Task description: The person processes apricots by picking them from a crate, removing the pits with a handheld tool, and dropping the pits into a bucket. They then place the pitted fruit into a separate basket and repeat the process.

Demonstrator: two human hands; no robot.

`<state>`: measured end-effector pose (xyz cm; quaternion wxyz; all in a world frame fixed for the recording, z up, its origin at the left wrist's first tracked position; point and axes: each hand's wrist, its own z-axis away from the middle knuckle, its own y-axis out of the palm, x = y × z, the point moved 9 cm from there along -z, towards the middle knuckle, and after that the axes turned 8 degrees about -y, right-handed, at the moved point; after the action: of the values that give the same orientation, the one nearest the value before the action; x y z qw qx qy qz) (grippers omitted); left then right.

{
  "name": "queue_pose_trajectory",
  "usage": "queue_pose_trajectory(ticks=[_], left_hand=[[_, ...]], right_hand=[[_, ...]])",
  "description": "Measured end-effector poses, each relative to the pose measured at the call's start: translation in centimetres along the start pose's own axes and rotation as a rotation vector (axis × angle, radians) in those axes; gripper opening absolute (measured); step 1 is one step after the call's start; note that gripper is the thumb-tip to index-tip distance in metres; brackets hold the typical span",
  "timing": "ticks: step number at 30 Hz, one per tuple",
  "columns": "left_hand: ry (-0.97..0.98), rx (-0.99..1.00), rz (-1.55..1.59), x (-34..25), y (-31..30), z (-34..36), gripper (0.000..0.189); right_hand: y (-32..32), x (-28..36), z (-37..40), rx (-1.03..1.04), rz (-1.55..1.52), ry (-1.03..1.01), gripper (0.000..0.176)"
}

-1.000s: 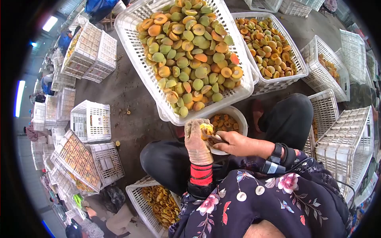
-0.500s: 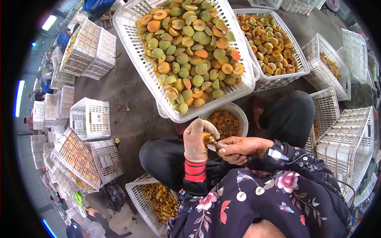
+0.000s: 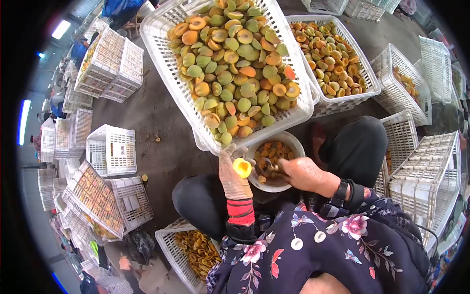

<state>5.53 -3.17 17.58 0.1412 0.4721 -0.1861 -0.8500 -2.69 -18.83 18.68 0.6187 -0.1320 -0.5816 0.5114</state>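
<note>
A pale, ribbed glove covers my left hand [image 3: 232,176], which grips a hollowed yellow apricot half [image 3: 242,168] with its cut side facing up. My bare right hand [image 3: 308,175] is closed around a small metal-tipped pitting tool [image 3: 269,165], blurred in part. It hangs over a round white bucket [image 3: 294,139] between my knees; orange-brown pits and bits lie inside. Just beyond my left hand is a large white crate [image 3: 289,121], heaped with green and orange apricot halves [image 3: 240,68].
Behind on the right, another crate [image 3: 350,98] holds pitted halves. By my left knee stands a crate [image 3: 169,247] of orange-brown fruit pieces. White crates [image 3: 428,171] crowd my right side, and stacked crates [image 3: 110,61] line the left. A person [image 3: 147,269] is at lower left.
My hands have moved apart. The right one drew the tool out of the fruit and went right over the bucket; the left tilted, turning the hollowed apricot half into view.
</note>
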Motion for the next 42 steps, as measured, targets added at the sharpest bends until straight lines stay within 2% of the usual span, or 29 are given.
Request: queue_pose_trajectory(ticks=[1,2,3,5,7,9,11,13,14,15,17,18,20,22,26,28,29,31,32,34,35,36,37,39,40,41,42], left_hand=[[-0.045,0.026,-0.043,0.9,0.1,0.0,0.053],[0.076,0.007,-0.231,1.4,0.4,-0.3,0.054],[0.037,0.102,-0.337,2.8,0.9,-0.6,0.056],[-0.009,0.253,-0.284,3.1,4.2,0.5,0.066],[-0.01,0.276,-0.256,3.5,4.5,0.1,0.067],[-0.165,0.216,-0.084,3.9,4.3,0.4,0.065],[-0.215,0.194,-0.057,4.6,2.6,-0.6,0.058],[-0.241,0.07,-0.082,4.9,1.1,-0.9,0.051],[-0.249,0.052,-0.044,5.0,1.0,-0.9,0.043],[-0.244,0.057,-0.043,5.1,1.2,-1.0,0.043],[-0.152,0.087,-0.107,5.0,1.5,-1.5,0.037],[-0.04,0.107,-0.239,5.4,0.6,-2.5,0.035],[-0.048,0.073,-0.215,5.3,0.4,-2.6,0.034],[-0.039,0.027,-0.233,4.5,0.5,-2.1,0.033],[-0.103,0.064,-0.178,6.0,-0.4,-3.0,0.033],[0.066,0.054,-0.284,4.3,0.4,-2.3,0.032],[0.064,0.051,-0.279,3.9,0.8,-2.0,0.032],[-0.112,-0.057,-0.054,3.2,1.5,-1.4,0.032],[-0.114,-0.061,-0.053,3.7,1.0,-1.7,0.032],[0.514,-0.047,-0.703,1.1,1.6,-1.3,0.034],[0.834,-0.031,-1.026,-0.9,4.5,0.8,0.034],[0.186,0.092,-0.285,2.0,3.0,-0.9,0.043],[0.181,0.089,-0.29,1.2,3.2,-0.2,0.043],[-0.098,0.128,0.077,2.0,2.9,0.3,0.049],[-0.064,0.036,0.136,1.3,3.1,0.8,0.055],[-0.063,0.034,0.133,0.9,3.0,1.1,0.055],[-0.045,0.077,0.141,0.4,3.2,1.3,0.056]], right_hand=[[-2.3,0.8,-0.3,-0.196,-0.1,0.011,0.03],[-4.3,1.1,-0.3,-0.394,-0.195,0.02,0.032],[-4.3,1.2,-0.9,-0.398,-0.19,0.02,0.032],[-5.0,1.3,-1.8,-0.503,-0.405,-0.087,0.03],[-6.0,0.1,-1.9,-0.481,-0.426,-0.102,0.029],[-9.1,-2.2,-0.9,-0.601,-0.237,-0.086,0.03],[-15.0,-6.4,1.4,-0.684,-0.257,0.313,0.031],[-20.2,-9.1,4.2,-1.191,-0.032,0.257,0.032],[-19.8,-9.9,2.9,-1.105,-0.009,0.299,0.032],[-19.3,-10.5,1.6,-1.021,0.013,0.34,0.032],[-14.5,-11.3,-3.8,-0.682,-0.007,0.415,0.035],[-12.5,-10.9,-5.8,-0.723,0.067,0.296,0.035],[-9.9,-10.4,-9.1,-0.63,0.072,0.245,0.033],[-9.0,-10.5,-10.9,-0.63,0.063,0.259,0.035],[-8.6,-12.0,-11.1,-0.665,-0.009,0.31,0.034],[-9.6,-11.6,-9.8,-0.697,-0.049,0.299,0.031],[-9.8,-11.0,-8.9,-0.688,-0.093,0.285,0.03],[-10.0,-8.4,-7.1,-0.673,-0.138,0.269,0.029],[-9.4,-5.9,-6.4,-0.634,-0.161,0.195,0.029],[-7.6,-1.7,-4.9,-0.585,-0.167,0.072,0.027],[-7.0,0.0,-4.3,-0.578,-0.148,0.022,0.028],[-6.6,1.4,-3.7,-0.546,-0.194,-0.037,0.032],[-6.4,2.0,-3.0,-0.543,-0.201,-0.035,0.032],[-6.3,3.1,-1.8,-0.552,-0.361,-0.09,0.032],[-6.2,3.7,-1.2,-0.48,-0.354,-0.086,0.032],[-6.5,4.2,-0.6,-0.481,-0.357,-0.088,0.032],[-5.9,4.7,-0.3,-0.386,-0.302,-0.062,0.032]])
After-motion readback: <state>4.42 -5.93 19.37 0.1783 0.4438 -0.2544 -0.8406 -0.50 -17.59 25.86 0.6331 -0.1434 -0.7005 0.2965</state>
